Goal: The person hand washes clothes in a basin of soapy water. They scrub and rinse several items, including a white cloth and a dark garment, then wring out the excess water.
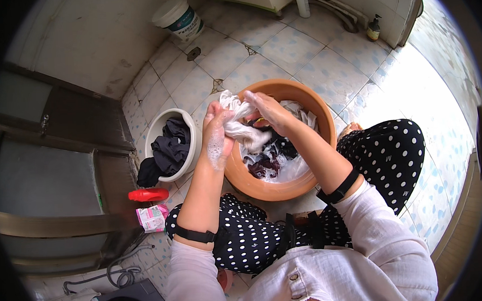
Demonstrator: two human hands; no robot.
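Observation:
My left hand (219, 129), with suds on its wrist, grips a twisted white cloth (246, 132) above the left side of an orange plastic basin (273, 194). The fingers of my right hand (269, 111) are spread against the upper part of that cloth; whether they grip it is hard to see. Inside the basin lie dark wet clothes (266, 165) in sudsy water, with pale fabric (304, 113) along the far right side.
Left of the basin stands a white bucket (196, 152) with dark clothes (170, 147), some over its rim. Near it lie a red bottle (148, 194) and a pink-and-white packet (152, 218). A lidded bucket (179, 20), white bottle (302, 2) and pump bottle (374, 28) are farther back.

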